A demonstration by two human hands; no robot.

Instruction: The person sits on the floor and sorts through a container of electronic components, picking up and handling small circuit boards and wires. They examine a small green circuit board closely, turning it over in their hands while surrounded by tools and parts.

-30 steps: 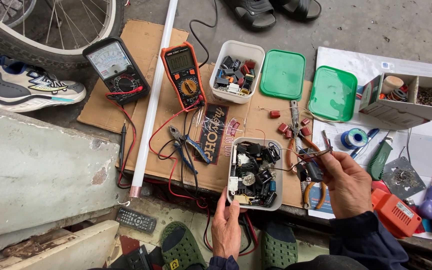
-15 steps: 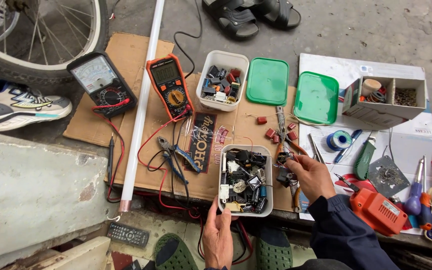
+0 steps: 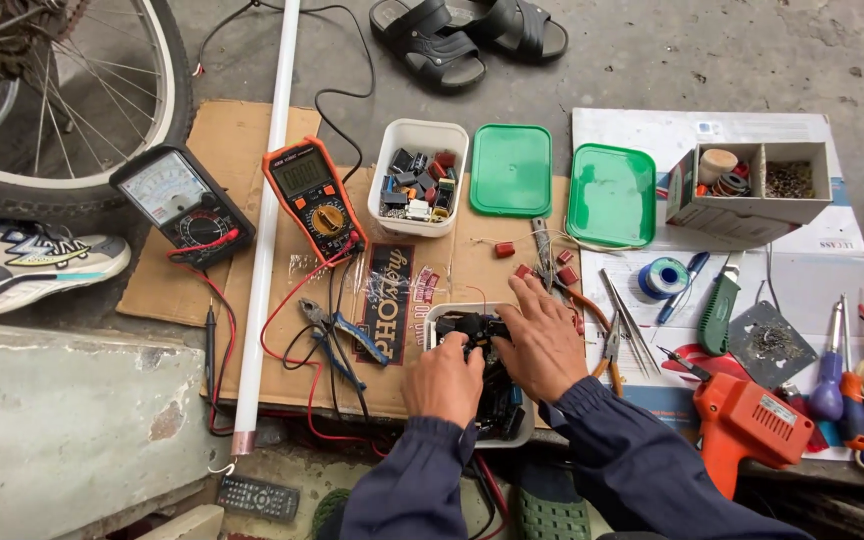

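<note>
A white tub (image 3: 434, 314) full of dark electronic parts sits on the cardboard sheet (image 3: 252, 150) in front of me. Both my hands are in it. My left hand (image 3: 442, 380) is curled, its fingertips pinching a black part (image 3: 472, 326) at the tub's far end. My right hand (image 3: 544, 342) lies over the tub's right side, fingers stretched toward the far rim and thumb against the same black part. The rest of the tub's contents are hidden under my hands.
A second white tub (image 3: 418, 178) of parts, two green lids (image 3: 510, 170), an orange multimeter (image 3: 314, 198), a black analogue meter (image 3: 180, 204), a white tube lamp (image 3: 264, 230) and blue pliers (image 3: 344, 338) lie around. To the right are a solder reel (image 3: 664, 277), screwdrivers and an orange glue gun (image 3: 747, 425).
My right hand has left the pliers and tools to the right of the tub and moved into the tub. My left hand has moved up from the tub's near edge onto the parts.
</note>
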